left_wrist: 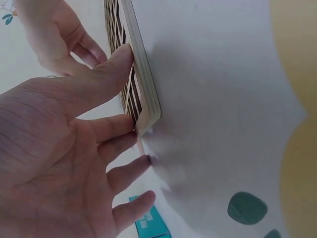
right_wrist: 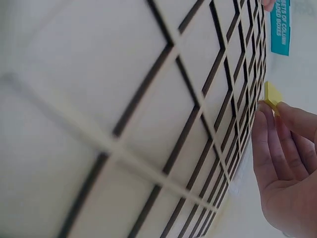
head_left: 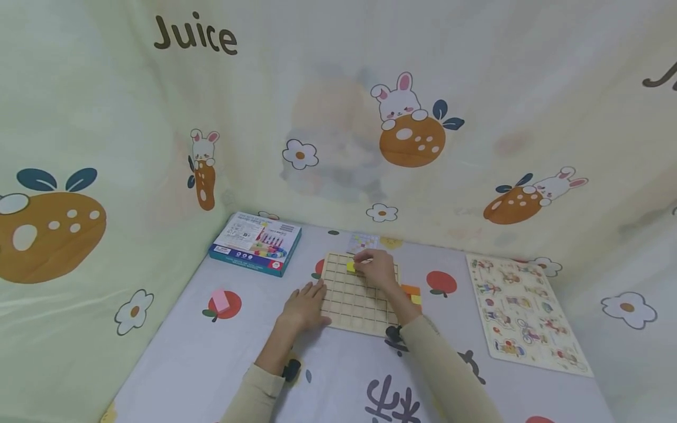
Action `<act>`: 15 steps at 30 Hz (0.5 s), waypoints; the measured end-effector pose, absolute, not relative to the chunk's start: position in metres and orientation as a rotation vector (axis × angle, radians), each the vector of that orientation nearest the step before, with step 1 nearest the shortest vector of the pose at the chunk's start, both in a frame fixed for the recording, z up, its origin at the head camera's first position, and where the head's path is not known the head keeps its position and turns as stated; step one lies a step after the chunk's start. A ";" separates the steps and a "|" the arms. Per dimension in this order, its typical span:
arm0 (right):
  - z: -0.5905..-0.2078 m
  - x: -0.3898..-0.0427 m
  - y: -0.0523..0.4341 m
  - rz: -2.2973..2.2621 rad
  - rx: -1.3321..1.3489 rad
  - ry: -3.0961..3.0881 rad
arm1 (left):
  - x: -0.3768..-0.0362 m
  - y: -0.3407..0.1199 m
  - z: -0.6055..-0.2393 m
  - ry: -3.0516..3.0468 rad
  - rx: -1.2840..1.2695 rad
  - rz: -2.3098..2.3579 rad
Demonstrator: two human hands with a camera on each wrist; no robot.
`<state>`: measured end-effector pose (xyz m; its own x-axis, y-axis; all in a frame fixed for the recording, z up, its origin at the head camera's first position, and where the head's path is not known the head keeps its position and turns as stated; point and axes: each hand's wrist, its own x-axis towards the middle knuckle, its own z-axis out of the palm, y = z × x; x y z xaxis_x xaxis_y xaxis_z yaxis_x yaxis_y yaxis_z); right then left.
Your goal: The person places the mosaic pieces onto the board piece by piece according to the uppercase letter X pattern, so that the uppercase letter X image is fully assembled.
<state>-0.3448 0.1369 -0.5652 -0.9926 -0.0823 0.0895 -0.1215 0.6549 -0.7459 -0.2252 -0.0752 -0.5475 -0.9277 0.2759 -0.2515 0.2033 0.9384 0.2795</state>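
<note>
A patterned tablecloth [head_left: 338, 376] lies under both hands. On it, the wooden grid board [head_left: 355, 299] sits between them. The left hand [head_left: 304, 305] rests open beside the board's near left corner, straight fingers touching its edge and steadying it. The right hand [head_left: 376, 269] reaches over the board's far side, fingertips pinching a small yellow block [head_left: 351, 266] just above a cell near the far edge. A puzzle sheet [head_left: 526, 314] lies well right of the right hand, a box [head_left: 255, 242] far left, a pink block [head_left: 220, 301] left of the left hand. The yellow block looks tilted; released so, it could likely jam on a grid wall or skip out, and the board might slide if the left hand eases.
</note>
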 end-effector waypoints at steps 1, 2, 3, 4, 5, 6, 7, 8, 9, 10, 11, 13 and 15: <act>-0.565 -0.347 0.134 1.278 0.174 -2.815 | -0.225 -0.075 -0.547 2.806 0.353 0.359; -0.565 -0.349 0.132 1.277 0.180 -2.815 | -0.226 -0.076 -0.547 2.805 0.351 0.358; -0.566 -0.350 0.129 1.273 0.184 -2.816 | -0.226 -0.076 -0.547 2.806 0.352 0.357; -0.566 -0.352 0.127 1.277 0.188 -2.816 | -0.227 -0.076 -0.547 2.806 0.351 0.357; -0.567 -0.353 0.125 1.278 0.190 -2.821 | -0.227 -0.076 -0.548 2.806 0.349 0.358; -0.567 -0.355 0.123 1.287 0.191 -2.826 | -0.227 -0.076 -0.549 2.804 0.346 0.357; -0.568 -0.356 0.122 1.296 0.192 -2.835 | -0.228 -0.076 -0.549 2.805 0.345 0.358; -0.569 -0.357 0.120 1.300 0.187 -2.847 | -0.228 -0.076 -0.550 2.805 0.344 0.357; -0.570 -0.358 0.119 1.305 0.178 -2.857 | -0.228 -0.076 -0.550 2.804 0.343 0.357; -0.571 -0.359 0.118 1.307 0.174 -2.865 | -0.228 -0.076 -0.551 2.805 0.343 0.358; -0.571 -0.360 0.117 1.302 0.171 -2.872 | -0.228 -0.076 -0.551 2.806 0.345 0.360; -0.572 -0.361 0.115 1.289 0.174 -2.875 | -0.228 -0.077 -0.551 2.810 0.350 0.366; -0.573 -0.362 0.113 1.266 0.191 -2.877 | -0.228 -0.077 -0.551 2.811 0.354 0.367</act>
